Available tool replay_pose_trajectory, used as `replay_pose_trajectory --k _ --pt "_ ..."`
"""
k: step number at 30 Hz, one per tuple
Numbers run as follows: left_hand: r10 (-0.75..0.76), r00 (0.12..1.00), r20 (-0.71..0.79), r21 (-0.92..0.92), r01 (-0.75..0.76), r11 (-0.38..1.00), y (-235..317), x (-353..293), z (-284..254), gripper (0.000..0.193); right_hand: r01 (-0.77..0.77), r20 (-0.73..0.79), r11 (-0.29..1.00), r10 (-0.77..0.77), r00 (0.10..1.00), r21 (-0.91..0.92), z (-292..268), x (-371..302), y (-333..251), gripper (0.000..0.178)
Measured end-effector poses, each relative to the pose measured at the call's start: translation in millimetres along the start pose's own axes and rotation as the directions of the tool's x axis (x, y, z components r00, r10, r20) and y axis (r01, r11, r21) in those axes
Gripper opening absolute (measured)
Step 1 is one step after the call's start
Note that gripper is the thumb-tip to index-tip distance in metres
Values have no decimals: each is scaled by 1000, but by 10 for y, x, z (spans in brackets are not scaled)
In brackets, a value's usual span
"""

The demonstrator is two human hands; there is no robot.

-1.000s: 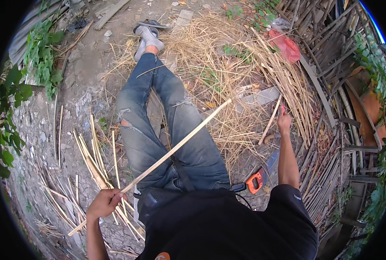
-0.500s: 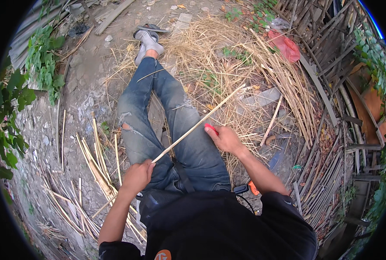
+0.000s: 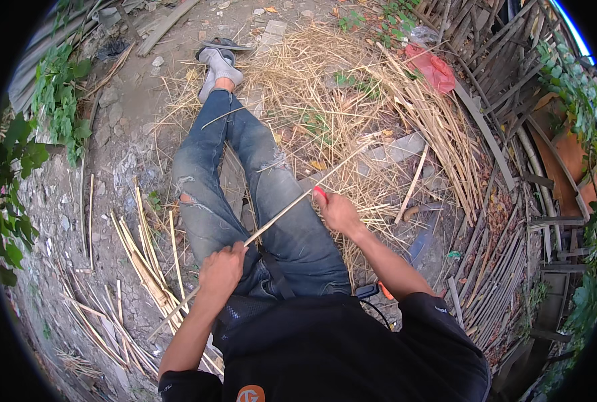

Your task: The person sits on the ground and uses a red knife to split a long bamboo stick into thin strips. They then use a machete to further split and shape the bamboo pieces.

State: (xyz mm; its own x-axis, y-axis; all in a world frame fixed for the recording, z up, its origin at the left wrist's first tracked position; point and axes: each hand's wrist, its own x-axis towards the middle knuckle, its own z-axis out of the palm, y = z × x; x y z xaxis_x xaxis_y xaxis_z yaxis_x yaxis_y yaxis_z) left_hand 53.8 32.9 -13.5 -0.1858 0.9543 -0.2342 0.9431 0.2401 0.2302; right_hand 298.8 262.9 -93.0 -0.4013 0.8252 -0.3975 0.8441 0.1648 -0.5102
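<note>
A long, thin, pale bamboo strip (image 3: 278, 218) slants across my thighs, from low on the left to upper right. My left hand (image 3: 221, 269) is closed round it over my left thigh, and its tail sticks out behind that hand. Beside my right knee, my right hand (image 3: 339, 211) is closed with a small red thing (image 3: 320, 193) under the thumb, pressed against or right beside the strip. The rest of that red thing hides inside the hand, so its kind cannot be made out.
Straw-like shavings (image 3: 332, 87) cover the ground beyond my right leg, with a bundle of strips (image 3: 446, 141) along their edge. More split strips (image 3: 148, 268) lie left of my hip. A brown-handled blade (image 3: 412, 213) lies right of my right hand. A red plastic bag (image 3: 431, 69) sits farther off.
My left hand has shifted slightly forward and right along the strip. The strip and the red thing in my right hand, apart before, now meet or nearly meet.
</note>
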Motion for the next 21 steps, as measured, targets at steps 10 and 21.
replay_pose_trajectory --k 10,21 --pt "-16 998 -53 -90 12 996 -764 -888 -273 23 -166 -401 946 272 875 280 -582 587 1792 80" --pt "-33 999 0 -102 32 994 -895 -847 -169 21 86 -241 898 23 970 432 -213 590 1062 59"
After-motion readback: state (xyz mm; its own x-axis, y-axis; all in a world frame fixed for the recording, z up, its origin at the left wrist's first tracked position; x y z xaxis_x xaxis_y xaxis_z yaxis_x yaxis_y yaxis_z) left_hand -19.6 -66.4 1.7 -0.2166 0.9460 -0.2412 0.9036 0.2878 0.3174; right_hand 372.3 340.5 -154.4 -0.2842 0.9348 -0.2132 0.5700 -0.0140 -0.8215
